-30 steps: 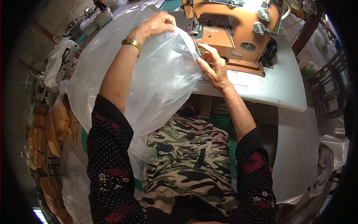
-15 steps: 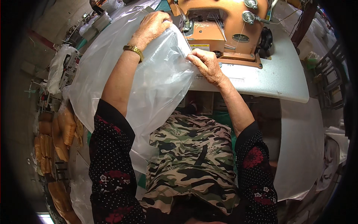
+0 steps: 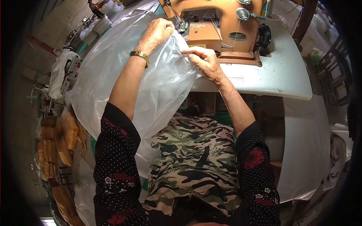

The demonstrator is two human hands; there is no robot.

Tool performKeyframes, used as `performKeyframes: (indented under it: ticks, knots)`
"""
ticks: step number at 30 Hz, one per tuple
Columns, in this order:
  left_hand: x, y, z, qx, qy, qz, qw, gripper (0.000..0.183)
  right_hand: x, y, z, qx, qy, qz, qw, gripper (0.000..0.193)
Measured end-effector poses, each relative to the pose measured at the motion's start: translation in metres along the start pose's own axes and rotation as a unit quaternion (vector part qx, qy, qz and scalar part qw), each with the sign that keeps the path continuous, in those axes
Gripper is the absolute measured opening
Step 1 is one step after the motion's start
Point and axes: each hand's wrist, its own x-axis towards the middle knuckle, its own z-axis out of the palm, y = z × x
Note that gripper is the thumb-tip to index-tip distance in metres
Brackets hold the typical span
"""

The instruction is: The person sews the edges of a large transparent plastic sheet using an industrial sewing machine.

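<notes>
At sewing machine (image 3: 222,30) — clear plastic sheet (image 3: 151,83) veils left hand's (image 3: 158,34) fingertips.

Plastic sheet (image 3: 124,71) lies left of sewing machine (image 3: 222,30) on table (image 3: 279,75).

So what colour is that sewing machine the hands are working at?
The sewing machine is orange, with silver metal knobs; it shows best in the head view, at the top.

Both hands grip a clear plastic sheet (image 3: 151,86) at the front of an orange sewing machine (image 3: 218,26) — the left hand (image 3: 158,32) bunches its upper edge near the needle, the right hand (image 3: 203,60) pinches the edge just beside the machine's base. The machine stands on a pale grey desk (image 3: 279,75) — the sheet drapes down over camouflage trousers (image 3: 192,158)
</notes>
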Motion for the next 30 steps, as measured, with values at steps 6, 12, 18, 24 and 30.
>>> performKeyframes:
  ticks: [6, 12, 18, 24, 30]
  knots:
    - [0.004, 0.000, -0.001, -0.025, -0.030, -0.017, 0.999, 0.022, 0.005, 0.000, -0.004, 0.107, 0.023, 0.031, 0.994, 0.023]
    - [0.002, 0.000, 0.004, -0.042, -0.026, -0.035, 0.998, 0.024, 0.003, -0.001, -0.007, 0.120, 0.022, 0.065, 0.990, 0.021]
    - [0.006, -0.002, 0.011, -0.061, -0.012, -0.052, 0.997, 0.024, 0.002, -0.001, -0.010, 0.147, 0.069, 0.040, 0.986, 0.022]
    - [0.010, -0.005, 0.013, -0.037, -0.011, -0.053, 0.998, 0.024, 0.000, 0.002, -0.013, 0.144, 0.054, 0.057, 0.986, 0.022]
    - [0.013, -0.008, 0.015, -0.027, -0.006, -0.047, 0.999, 0.025, 0.001, 0.002, -0.013, 0.132, 0.067, 0.032, 0.988, 0.022]
